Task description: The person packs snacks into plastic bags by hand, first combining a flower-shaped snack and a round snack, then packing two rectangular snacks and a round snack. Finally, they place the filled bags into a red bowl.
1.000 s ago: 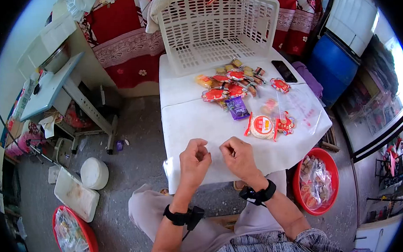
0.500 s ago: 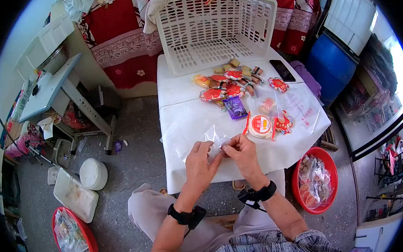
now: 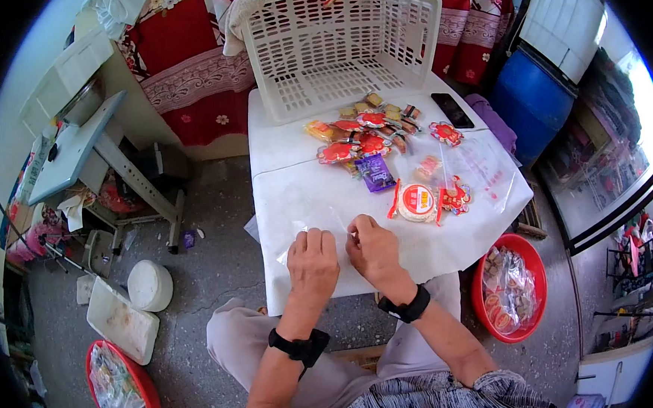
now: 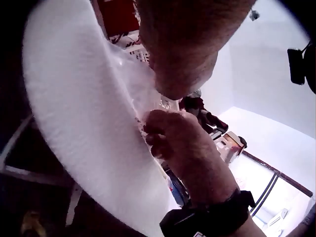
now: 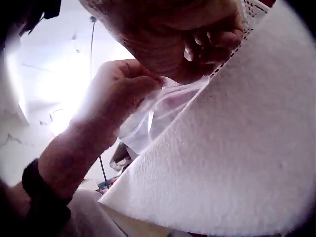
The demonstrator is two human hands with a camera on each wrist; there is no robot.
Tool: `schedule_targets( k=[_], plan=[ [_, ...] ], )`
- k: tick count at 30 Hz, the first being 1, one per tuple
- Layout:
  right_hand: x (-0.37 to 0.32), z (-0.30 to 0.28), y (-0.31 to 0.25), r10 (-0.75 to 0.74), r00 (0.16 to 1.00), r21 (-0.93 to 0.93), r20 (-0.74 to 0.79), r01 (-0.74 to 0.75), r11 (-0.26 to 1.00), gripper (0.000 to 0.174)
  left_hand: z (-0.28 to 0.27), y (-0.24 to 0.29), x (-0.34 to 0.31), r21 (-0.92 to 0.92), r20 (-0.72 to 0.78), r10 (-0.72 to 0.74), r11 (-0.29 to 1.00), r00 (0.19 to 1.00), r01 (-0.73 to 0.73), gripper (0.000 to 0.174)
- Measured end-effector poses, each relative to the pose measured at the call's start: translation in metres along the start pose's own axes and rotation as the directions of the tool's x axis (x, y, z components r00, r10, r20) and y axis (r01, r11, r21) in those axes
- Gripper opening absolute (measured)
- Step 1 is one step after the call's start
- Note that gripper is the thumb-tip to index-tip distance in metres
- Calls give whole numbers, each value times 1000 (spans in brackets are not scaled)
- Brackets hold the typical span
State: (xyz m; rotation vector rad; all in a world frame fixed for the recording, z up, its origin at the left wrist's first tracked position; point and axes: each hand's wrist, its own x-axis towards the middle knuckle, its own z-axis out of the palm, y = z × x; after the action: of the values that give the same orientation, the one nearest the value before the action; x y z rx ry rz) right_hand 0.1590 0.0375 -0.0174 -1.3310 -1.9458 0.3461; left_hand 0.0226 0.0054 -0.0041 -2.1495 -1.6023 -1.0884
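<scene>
A clear plastic bag (image 3: 314,218) lies over the white table cover, hard to make out against it. My left hand (image 3: 313,270) pinches the bag's near edge, as the right wrist view shows, where the film (image 5: 158,111) hangs from the left hand (image 5: 106,101). Close beside it, my right hand (image 3: 376,253) has its fingers curled at the same film; the left wrist view shows this right hand (image 4: 182,143) with fingertips at the bag. Beyond the hands are a purple packet (image 3: 375,172), a round red-and-white packet (image 3: 418,200) and a pile of red-wrapped snacks (image 3: 371,140).
A white plastic crate (image 3: 343,49) lies on its side at the table's back. A phone (image 3: 452,110) rests at the right, above a clear printed bag (image 3: 489,171). Red basins of packets stand on the floor, one at right (image 3: 511,327), one at left (image 3: 149,390).
Both hands, empty-looking and apart a second ago, came together at a clear bag and are now slightly apart. The bag has shifted left, and the left hand has turned knuckles up.
</scene>
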Motion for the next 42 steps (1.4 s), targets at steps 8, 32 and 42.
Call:
schedule_targets(
  k=[8,32,42],
  plan=[
    [3,-1,-8,-56,998,-124,23,59,991,18,6,-1,-5,-37,10,5,999,1000,-5,19],
    [20,-120,78,-15,999,-214,-52,4,977,22,-2,-11,-25,32,179,-216,976,960,213,18],
    [61,-158,129,202,979,-516,15,-165,840,35,-3,-6,-24,-24,154,-124,991,980,129,22]
  ],
)
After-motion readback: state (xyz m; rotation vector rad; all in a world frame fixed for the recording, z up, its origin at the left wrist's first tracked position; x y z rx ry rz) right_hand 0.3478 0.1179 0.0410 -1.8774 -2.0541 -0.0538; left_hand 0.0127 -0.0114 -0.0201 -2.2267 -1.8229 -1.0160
